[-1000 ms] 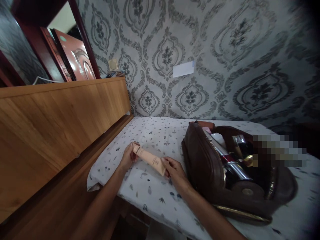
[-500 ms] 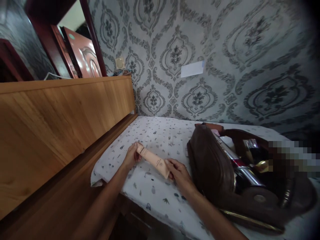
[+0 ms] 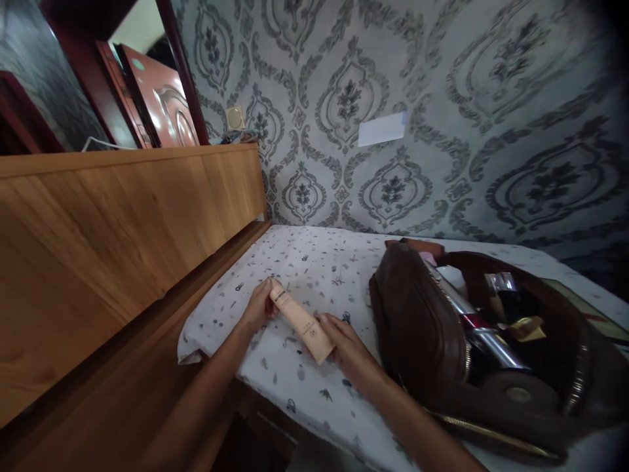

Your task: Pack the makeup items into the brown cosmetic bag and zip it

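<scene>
A peach-coloured tube (image 3: 301,322) with dark print slants between both hands above the patterned white sheet (image 3: 314,255). My left hand (image 3: 259,307) grips its narrow upper-left end with fingers and thumb. At the wide lower-right end, my right hand (image 3: 343,337) holds the edge, its thumb on top and the other fingers mostly hidden beneath. To the right of my right hand lies an open dark brown bag (image 3: 410,308). Inside the bag are a silver cylinder with a red band (image 3: 494,346), a white item (image 3: 452,278) and a gold-coloured piece (image 3: 525,329).
A wooden panel (image 3: 147,216) runs along the left side of the bed. Patterned wallpaper covers the wall behind, with a white paper (image 3: 382,129) on it. A flat framed item (image 3: 584,308) lies behind the bag at the right.
The tube has turned a little, and its wide end sits slightly lower, with more of its printed face showing. My right hand has shifted its hold on that end. The view has shifted slightly.
</scene>
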A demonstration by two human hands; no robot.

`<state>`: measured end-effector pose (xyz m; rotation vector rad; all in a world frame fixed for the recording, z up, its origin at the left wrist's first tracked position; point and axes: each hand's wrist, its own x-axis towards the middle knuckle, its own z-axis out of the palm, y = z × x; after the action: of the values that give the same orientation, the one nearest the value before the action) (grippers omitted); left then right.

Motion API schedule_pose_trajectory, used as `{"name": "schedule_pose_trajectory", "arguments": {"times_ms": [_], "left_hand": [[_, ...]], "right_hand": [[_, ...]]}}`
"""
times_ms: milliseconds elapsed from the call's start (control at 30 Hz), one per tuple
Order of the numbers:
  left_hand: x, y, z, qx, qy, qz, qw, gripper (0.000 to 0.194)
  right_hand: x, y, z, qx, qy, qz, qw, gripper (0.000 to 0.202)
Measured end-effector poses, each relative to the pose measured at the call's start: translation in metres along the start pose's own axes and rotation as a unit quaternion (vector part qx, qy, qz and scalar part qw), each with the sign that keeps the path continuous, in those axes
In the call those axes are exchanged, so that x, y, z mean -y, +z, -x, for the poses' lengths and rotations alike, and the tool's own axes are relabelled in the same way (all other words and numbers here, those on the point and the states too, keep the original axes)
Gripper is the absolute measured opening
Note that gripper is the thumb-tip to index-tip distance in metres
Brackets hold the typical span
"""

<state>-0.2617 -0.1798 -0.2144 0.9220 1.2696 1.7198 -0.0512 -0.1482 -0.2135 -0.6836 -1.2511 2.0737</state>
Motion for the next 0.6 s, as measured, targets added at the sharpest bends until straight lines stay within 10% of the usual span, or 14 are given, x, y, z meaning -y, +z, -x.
{"name": "schedule_pose_trajectory", "arguments": {"times_ms": [600], "left_hand": [[-0.0023,0.0039,-0.0008,-0.004,0.005,0.011,1.000,0.064]], "right_hand": [[0.0074,0.0039,0.0030,0.001,0.085,-0.081,0.993,0.017]]}}
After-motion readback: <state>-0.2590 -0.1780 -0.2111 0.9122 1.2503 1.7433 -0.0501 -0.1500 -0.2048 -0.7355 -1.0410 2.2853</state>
